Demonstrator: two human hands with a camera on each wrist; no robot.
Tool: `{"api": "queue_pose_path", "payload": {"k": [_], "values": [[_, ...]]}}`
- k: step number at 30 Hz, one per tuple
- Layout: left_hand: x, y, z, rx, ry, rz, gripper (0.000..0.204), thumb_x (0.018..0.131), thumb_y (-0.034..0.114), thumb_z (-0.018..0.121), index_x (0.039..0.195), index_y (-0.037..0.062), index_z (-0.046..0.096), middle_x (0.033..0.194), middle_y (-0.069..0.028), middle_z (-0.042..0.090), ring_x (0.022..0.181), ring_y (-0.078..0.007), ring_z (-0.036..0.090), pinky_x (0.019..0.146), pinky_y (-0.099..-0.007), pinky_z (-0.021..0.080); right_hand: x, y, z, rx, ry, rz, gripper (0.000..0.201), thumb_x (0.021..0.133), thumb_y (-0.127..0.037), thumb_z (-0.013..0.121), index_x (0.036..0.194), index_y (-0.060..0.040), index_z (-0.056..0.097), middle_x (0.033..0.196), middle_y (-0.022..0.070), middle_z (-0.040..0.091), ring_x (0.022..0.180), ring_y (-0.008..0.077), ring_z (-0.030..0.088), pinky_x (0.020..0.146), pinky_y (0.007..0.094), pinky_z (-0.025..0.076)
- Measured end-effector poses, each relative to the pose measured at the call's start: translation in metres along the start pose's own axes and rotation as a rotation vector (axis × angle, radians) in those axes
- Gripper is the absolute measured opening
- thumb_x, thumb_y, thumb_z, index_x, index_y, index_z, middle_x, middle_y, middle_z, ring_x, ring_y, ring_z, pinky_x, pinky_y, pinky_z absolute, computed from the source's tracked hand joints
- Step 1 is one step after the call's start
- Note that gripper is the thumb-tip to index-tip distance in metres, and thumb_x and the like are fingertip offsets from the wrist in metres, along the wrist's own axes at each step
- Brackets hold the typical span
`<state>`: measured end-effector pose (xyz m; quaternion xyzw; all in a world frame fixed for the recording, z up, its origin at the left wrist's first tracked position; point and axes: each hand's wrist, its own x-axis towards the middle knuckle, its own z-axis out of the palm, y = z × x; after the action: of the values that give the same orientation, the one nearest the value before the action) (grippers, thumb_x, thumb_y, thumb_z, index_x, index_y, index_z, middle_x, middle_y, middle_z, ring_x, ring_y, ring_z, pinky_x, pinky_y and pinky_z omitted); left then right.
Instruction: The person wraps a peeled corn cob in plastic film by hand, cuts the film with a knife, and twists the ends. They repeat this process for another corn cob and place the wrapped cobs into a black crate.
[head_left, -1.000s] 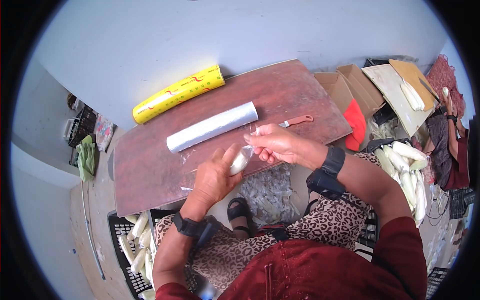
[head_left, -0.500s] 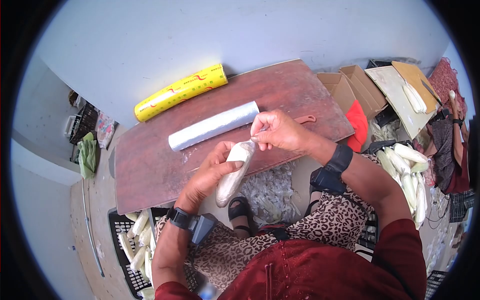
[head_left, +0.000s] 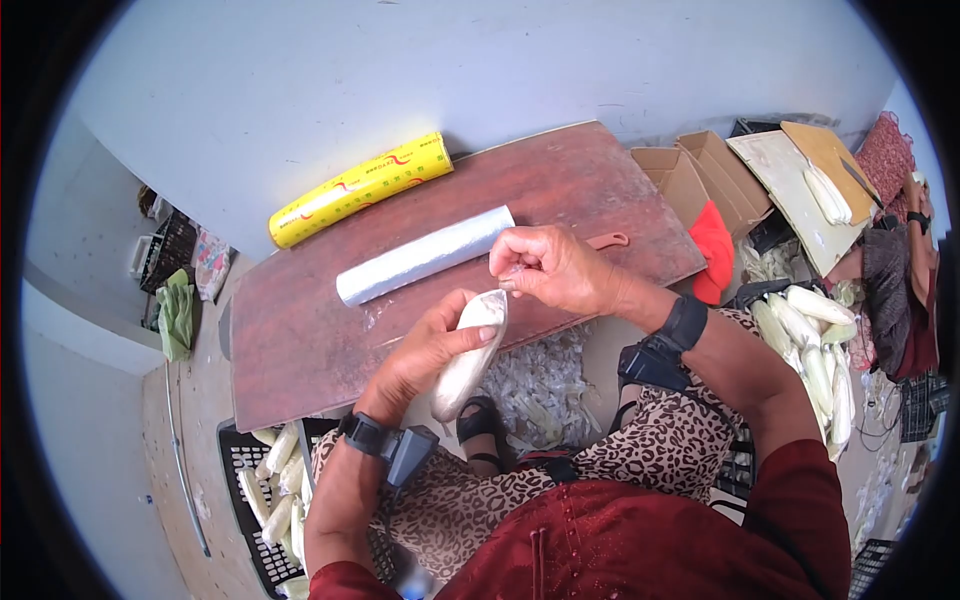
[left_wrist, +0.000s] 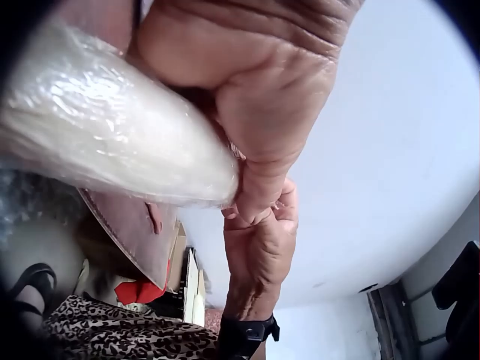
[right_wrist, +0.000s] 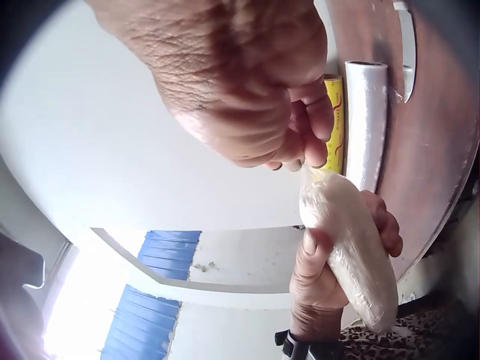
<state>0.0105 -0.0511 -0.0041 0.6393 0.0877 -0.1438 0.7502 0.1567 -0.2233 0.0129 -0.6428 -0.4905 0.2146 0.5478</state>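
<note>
A pale corn ear (head_left: 468, 360) in clear film is gripped by the left hand (head_left: 425, 350), thumb across its front, above the near table edge. At the ear's upper end the right hand (head_left: 560, 270) pinches a bit of film between thumb and fingers. In the right wrist view the film at the tip of the wrapped ear (right_wrist: 349, 251) runs up to the right fingertips. The left wrist view shows shiny film over the ear (left_wrist: 120, 120). A silvery film roll (head_left: 425, 255) lies on the table behind the hands.
The red-brown table (head_left: 290, 350) also carries a yellow roll (head_left: 360, 190) and a knife (head_left: 607, 240), partly hidden by the right hand. Crates of corn (head_left: 235, 455) stand at lower left and right. Cardboard boxes (head_left: 700, 180) and a red cloth (head_left: 711, 255) are beyond the right edge.
The ear, first mostly hidden by the left hand, has turned and now shows its length, pointing down toward the lap. The right hand has stayed at its upper end, shifting slightly.
</note>
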Motion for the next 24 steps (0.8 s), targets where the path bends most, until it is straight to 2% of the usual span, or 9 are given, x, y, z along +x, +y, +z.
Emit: {"api": "queue_pose_path", "payload": {"k": [2, 4, 7, 10, 13, 16, 19, 22, 24], "values": [[0.001, -0.002, -0.003, -0.097, -0.040, -0.025, 0.049, 0.086, 0.026, 0.068, 0.124, 0.0061, 0.044, 0.103, -0.0037, 0.058, 0.090, -0.0145, 0.059, 0.081, -0.0272, 0.048, 0.000, -0.001, -0.001, -0.075, 0.020, -0.078, 0.007, 0.083, 0.000, 0.060, 0.090, -0.0015, 0.059, 0.080, 0.0047, 0.064, 0.075, 0.0119, 0.060, 0.069, 0.0285, 0.049], [0.004, -0.007, -0.008, -0.177, -0.085, -0.028, 0.051, 0.088, 0.023, 0.064, 0.130, 0.0055, 0.041, 0.108, -0.0078, 0.061, 0.091, -0.0175, 0.062, 0.084, -0.0303, 0.050, 0.000, -0.005, -0.003, -0.119, 0.006, -0.068, 0.008, 0.083, -0.001, 0.060, 0.091, -0.0023, 0.060, 0.082, 0.0047, 0.065, 0.077, 0.0123, 0.061, 0.071, 0.0290, 0.049], [0.005, -0.003, 0.002, -0.358, -0.152, -0.004, 0.050, 0.088, 0.026, 0.064, 0.128, 0.0055, 0.043, 0.109, -0.0090, 0.062, 0.096, -0.0186, 0.062, 0.088, -0.0324, 0.049, 0.000, -0.007, -0.003, -0.143, 0.001, -0.079, 0.008, 0.083, -0.002, 0.060, 0.091, -0.0028, 0.061, 0.083, 0.0045, 0.065, 0.079, 0.0124, 0.061, 0.073, 0.0293, 0.050], [0.000, -0.005, 0.007, -0.276, -0.139, 0.067, 0.052, 0.087, 0.032, 0.065, 0.127, 0.0057, 0.044, 0.102, -0.0071, 0.063, 0.092, -0.0175, 0.062, 0.085, -0.0321, 0.049, -0.001, -0.010, -0.002, -0.164, -0.009, -0.083, 0.009, 0.082, -0.001, 0.060, 0.091, -0.0028, 0.061, 0.083, 0.0045, 0.065, 0.080, 0.0129, 0.061, 0.073, 0.0296, 0.050], [0.004, -0.006, 0.007, 0.123, -0.066, 0.060, 0.054, 0.087, 0.036, 0.064, 0.127, 0.0058, 0.044, 0.096, -0.0055, 0.062, 0.087, -0.0156, 0.061, 0.080, -0.0299, 0.049, -0.003, -0.008, 0.002, -0.197, -0.025, -0.079, 0.010, 0.081, -0.001, 0.060, 0.091, -0.0028, 0.061, 0.083, 0.0048, 0.066, 0.079, 0.0138, 0.062, 0.073, 0.0299, 0.050], [0.000, 0.003, 0.005, 0.165, -0.051, -0.085, 0.049, 0.087, 0.036, 0.062, 0.124, 0.0070, 0.047, 0.094, -0.0041, 0.061, 0.085, -0.0140, 0.059, 0.076, -0.0283, 0.047, -0.005, -0.006, 0.002, -0.123, -0.014, -0.069, 0.010, 0.080, -0.001, 0.060, 0.090, -0.0027, 0.060, 0.083, 0.0057, 0.066, 0.079, 0.0152, 0.062, 0.072, 0.0306, 0.050], [-0.005, 0.004, 0.000, 0.121, -0.082, -0.102, 0.042, 0.090, 0.031, 0.058, 0.123, 0.0078, 0.048, 0.095, -0.0047, 0.061, 0.086, -0.0150, 0.060, 0.077, -0.0274, 0.048, -0.004, -0.006, 0.002, -0.104, 0.004, -0.085, 0.010, 0.080, 0.000, 0.060, 0.090, -0.0025, 0.060, 0.082, 0.0077, 0.065, 0.077, 0.0173, 0.062, 0.071, 0.0316, 0.050], [-0.004, 0.006, 0.013, -0.033, -0.034, -0.031, 0.041, 0.091, 0.028, 0.053, 0.126, 0.0079, 0.046, 0.097, -0.0053, 0.062, 0.090, -0.0168, 0.061, 0.079, -0.0280, 0.049, -0.005, -0.007, 0.002, -0.183, -0.012, -0.104, 0.012, 0.079, 0.001, 0.059, 0.090, -0.0019, 0.060, 0.082, 0.0106, 0.064, 0.077, 0.0214, 0.063, 0.070, 0.0332, 0.050], [-0.002, 0.002, 0.006, -0.039, -0.071, 0.001, 0.043, 0.093, 0.026, 0.051, 0.131, 0.0076, 0.044, 0.098, -0.0059, 0.062, 0.091, -0.0182, 0.062, 0.079, -0.0293, 0.050, -0.004, -0.007, 0.004, -0.229, -0.016, -0.139, 0.013, 0.078, 0.002, 0.059, 0.091, -0.0015, 0.061, 0.082, 0.0121, 0.064, 0.077, 0.0243, 0.063, 0.071, 0.0344, 0.050]]}}
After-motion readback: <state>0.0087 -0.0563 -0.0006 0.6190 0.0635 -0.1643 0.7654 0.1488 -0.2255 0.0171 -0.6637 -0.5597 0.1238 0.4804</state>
